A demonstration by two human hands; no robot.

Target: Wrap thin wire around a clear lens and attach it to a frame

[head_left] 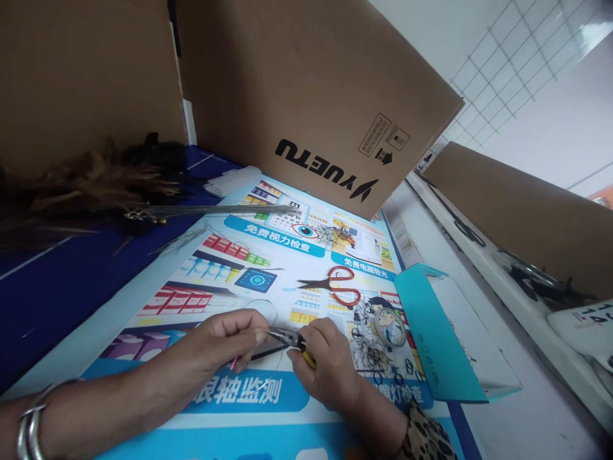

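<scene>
My right hand point(330, 361) grips the pliers point(287, 337) nearer me than the scissors point(329, 282), its fingers point(322, 332) hiding most of the handles point(308, 358). My left hand point(232, 342) is closed at the pliers' tips; I cannot tell what sits inside. Right of the scissors, 1 teal box point(435, 338) stands near tangled, indistinct black rings point(373, 358).

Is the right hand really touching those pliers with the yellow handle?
Touching. The head view shows the right hand wrapped around the yellow handle of the pliers.

One head-worn view looks forward and down at the hands point(330, 364), fairly near.
</scene>
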